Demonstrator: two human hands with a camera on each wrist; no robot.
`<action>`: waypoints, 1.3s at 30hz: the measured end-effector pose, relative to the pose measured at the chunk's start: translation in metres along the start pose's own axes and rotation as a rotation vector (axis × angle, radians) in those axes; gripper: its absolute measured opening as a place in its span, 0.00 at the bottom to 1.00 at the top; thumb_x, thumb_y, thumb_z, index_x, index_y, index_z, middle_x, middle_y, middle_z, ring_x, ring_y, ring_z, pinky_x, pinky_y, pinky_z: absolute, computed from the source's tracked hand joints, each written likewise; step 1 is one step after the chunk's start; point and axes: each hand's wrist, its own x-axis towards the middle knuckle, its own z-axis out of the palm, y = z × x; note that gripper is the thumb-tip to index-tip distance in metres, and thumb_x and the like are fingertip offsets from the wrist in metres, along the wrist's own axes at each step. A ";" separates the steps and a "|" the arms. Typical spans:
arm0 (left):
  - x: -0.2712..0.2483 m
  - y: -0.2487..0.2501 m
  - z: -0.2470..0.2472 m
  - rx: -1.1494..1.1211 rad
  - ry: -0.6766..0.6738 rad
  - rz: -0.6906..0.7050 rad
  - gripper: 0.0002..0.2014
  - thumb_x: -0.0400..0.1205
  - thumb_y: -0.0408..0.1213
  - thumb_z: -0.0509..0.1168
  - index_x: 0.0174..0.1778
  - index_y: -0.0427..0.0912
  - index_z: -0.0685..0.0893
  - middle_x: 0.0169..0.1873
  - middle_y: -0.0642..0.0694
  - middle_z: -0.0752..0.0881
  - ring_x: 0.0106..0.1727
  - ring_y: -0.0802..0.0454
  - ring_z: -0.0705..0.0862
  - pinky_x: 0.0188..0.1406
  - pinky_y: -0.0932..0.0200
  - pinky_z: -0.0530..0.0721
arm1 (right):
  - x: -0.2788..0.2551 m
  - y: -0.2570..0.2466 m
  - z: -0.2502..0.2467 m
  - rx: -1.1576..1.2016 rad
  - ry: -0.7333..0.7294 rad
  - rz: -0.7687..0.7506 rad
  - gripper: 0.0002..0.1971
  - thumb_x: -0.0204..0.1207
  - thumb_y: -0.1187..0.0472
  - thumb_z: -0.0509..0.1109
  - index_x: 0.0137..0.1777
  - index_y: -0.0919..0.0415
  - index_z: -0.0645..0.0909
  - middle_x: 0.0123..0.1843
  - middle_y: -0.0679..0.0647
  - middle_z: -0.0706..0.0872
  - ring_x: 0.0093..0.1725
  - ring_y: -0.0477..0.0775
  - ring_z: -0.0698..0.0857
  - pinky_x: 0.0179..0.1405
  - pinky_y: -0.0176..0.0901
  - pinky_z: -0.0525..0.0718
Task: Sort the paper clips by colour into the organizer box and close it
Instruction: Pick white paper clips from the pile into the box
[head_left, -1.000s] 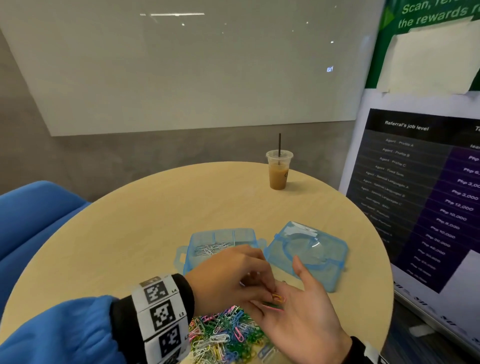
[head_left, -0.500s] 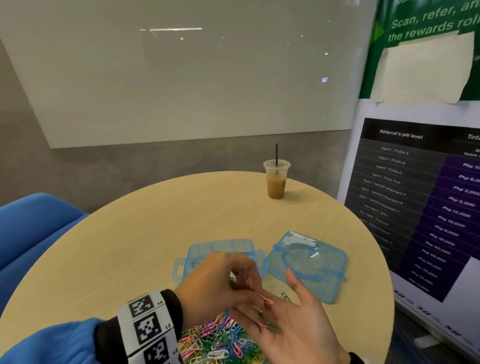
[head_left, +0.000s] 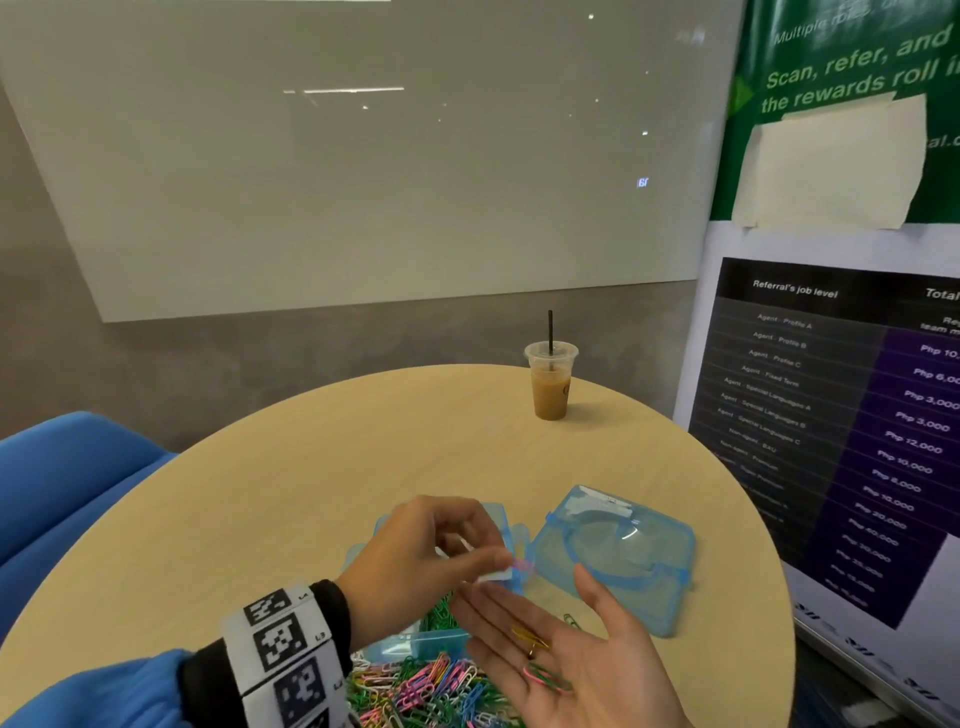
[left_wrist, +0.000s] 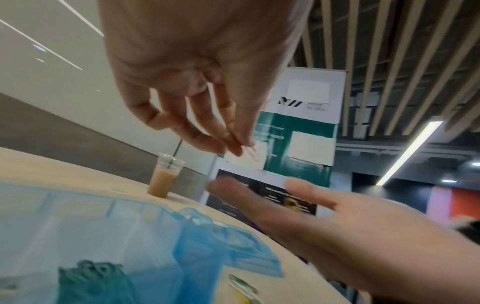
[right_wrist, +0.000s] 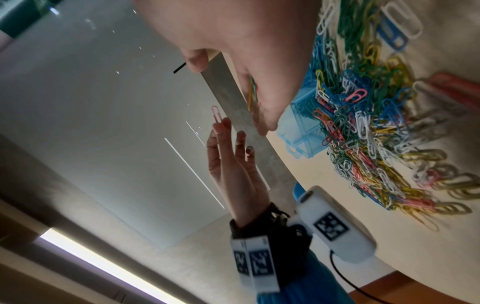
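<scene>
We are sitting at the table (head_left: 291, 483) | box (head_left: 618, 551) lying open, some green clips inside | big pile (head_left: 431, 686) waiting, so lots left | right hand (head_left: 576, 660) flat, cupping clips | left hand (head_left: 415, 556) pinching a pink clip (right_wrist: 217, 113) over the box

Organizer box (head_left: 498, 519): we see it mostly hidden behind left hand (head_left: 415, 551). Clip pile (head_left: 415, 691): cut by bottom edge. Left-wrist view: blurred; we cannot confirm compartment contents.

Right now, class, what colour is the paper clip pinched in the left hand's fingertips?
Pink paper clip in the left hand; clearest in the right wrist view.
</scene>
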 end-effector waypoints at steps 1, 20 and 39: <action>0.005 -0.003 -0.003 0.027 0.040 -0.024 0.08 0.76 0.46 0.75 0.39 0.45 0.89 0.36 0.50 0.89 0.32 0.55 0.84 0.34 0.60 0.81 | 0.002 -0.002 -0.002 0.009 0.021 0.004 0.38 0.78 0.43 0.61 0.64 0.86 0.76 0.62 0.80 0.82 0.58 0.85 0.79 0.67 0.66 0.75; -0.002 0.004 0.020 0.271 -0.112 0.147 0.06 0.78 0.52 0.72 0.46 0.57 0.89 0.46 0.60 0.82 0.49 0.61 0.83 0.50 0.65 0.79 | 0.009 -0.021 -0.017 0.017 -0.069 -0.124 0.39 0.75 0.40 0.66 0.64 0.82 0.79 0.70 0.73 0.79 0.60 0.72 0.86 0.57 0.55 0.80; -0.024 -0.021 -0.037 0.680 0.077 -0.141 0.03 0.83 0.48 0.66 0.45 0.62 0.82 0.44 0.65 0.85 0.40 0.63 0.82 0.38 0.67 0.77 | 0.014 -0.011 -0.030 0.024 -0.143 -0.075 0.60 0.38 0.60 0.92 0.74 0.77 0.70 0.71 0.74 0.78 0.72 0.73 0.78 0.73 0.61 0.71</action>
